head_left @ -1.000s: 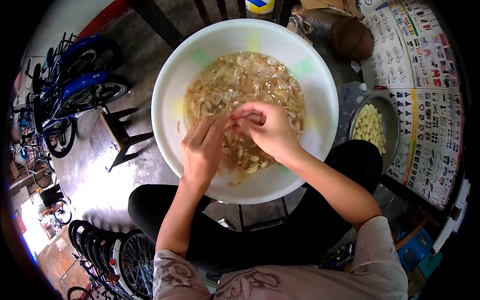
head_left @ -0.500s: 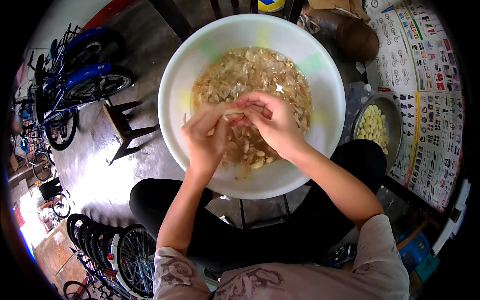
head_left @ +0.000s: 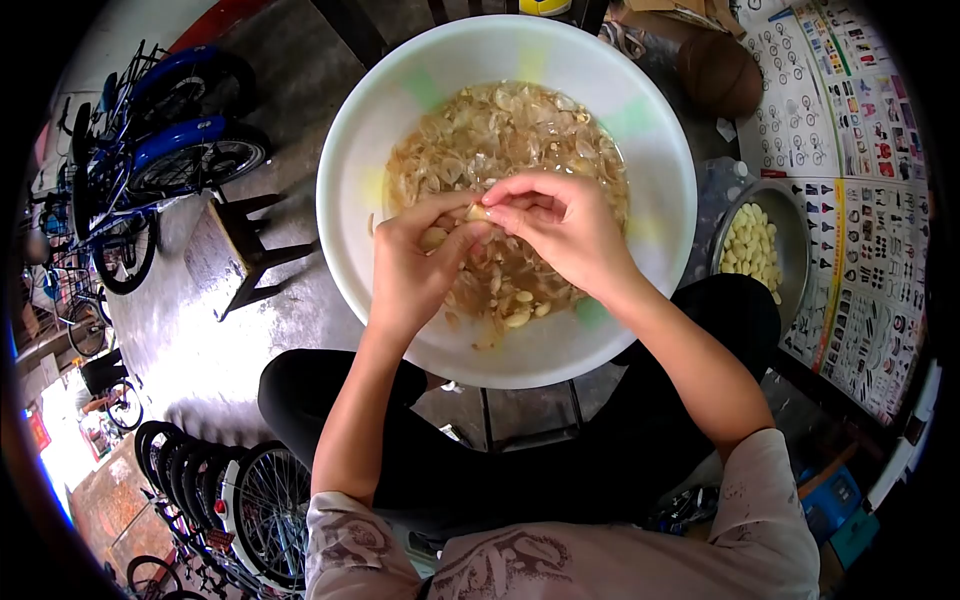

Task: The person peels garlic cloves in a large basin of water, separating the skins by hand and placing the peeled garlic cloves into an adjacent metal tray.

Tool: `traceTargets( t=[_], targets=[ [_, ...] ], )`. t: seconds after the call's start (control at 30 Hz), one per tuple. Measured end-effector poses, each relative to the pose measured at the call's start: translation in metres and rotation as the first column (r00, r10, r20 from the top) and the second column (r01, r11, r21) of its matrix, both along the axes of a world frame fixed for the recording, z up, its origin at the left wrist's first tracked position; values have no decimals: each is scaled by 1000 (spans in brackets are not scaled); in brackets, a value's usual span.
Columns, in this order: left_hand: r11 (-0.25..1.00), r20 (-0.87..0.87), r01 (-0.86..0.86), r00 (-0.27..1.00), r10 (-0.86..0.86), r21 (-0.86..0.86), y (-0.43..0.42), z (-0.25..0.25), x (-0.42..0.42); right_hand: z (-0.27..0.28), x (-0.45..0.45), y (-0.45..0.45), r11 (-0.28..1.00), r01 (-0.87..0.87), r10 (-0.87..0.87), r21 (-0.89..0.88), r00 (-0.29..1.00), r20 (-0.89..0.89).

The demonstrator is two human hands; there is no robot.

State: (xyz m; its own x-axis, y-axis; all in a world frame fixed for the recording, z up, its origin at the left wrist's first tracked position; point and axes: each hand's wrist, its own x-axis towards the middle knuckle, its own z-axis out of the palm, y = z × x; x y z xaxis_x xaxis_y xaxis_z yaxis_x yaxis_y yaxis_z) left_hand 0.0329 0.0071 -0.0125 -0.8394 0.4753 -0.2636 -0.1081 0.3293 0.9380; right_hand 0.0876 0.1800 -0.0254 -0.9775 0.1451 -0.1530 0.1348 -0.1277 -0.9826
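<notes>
A large white basin point(head_left: 660, 200) holds water with many thin, pale brown skins point(head_left: 500, 125) floating in it. Several peeled cloves point(head_left: 518, 318), which look like garlic, lie near its lower edge. Above the water, my left hand point(head_left: 420, 260) pinches a small pale clove point(head_left: 478, 212) between thumb and forefinger, with another clove seemingly tucked in its fingers. My right hand point(head_left: 560, 225) meets it from the right, its thumb and forefinger closed on the same clove. The curled fingers partly hide it.
A metal bowl of peeled cloves point(head_left: 750, 245) stands right of the basin, by my knee. Printed sheets point(head_left: 850, 240) cover a surface at the right. A wooden stool point(head_left: 240, 250) and bicycles point(head_left: 190, 160) are at the left. A brown ball point(head_left: 720, 75) sits at the upper right.
The view has shifted slightly, so the basin sits higher and further right. My hands stay together over the basin; the clove between them now sits at my fingertips, and my left fingers have opened a little.
</notes>
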Motion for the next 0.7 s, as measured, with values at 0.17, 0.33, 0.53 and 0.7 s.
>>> traceTargets(
  t=[0.17, 0.33, 0.53, 0.7],
  targets=[
    [998, -182, 13, 983, -23, -58, -4, -5, 4, 6, 2, 6, 855, 37, 132, 518, 949, -285],
    [990, -495, 5, 866, -74, -140, 6, -5, 10, 7, 5, -1, 751, 85, 143, 654, 947, -288],
    [985, -441, -28, 896, -51, -171, 9, -4, 13, 0, 3, 1, 688, -5, 249, 726, 941, -230],
    [993, 196, -45, 980, 23, 111, 5, 8, 0, 6, -3, 7, 663, -14, 292, 749, 926, -241]
  ],
)
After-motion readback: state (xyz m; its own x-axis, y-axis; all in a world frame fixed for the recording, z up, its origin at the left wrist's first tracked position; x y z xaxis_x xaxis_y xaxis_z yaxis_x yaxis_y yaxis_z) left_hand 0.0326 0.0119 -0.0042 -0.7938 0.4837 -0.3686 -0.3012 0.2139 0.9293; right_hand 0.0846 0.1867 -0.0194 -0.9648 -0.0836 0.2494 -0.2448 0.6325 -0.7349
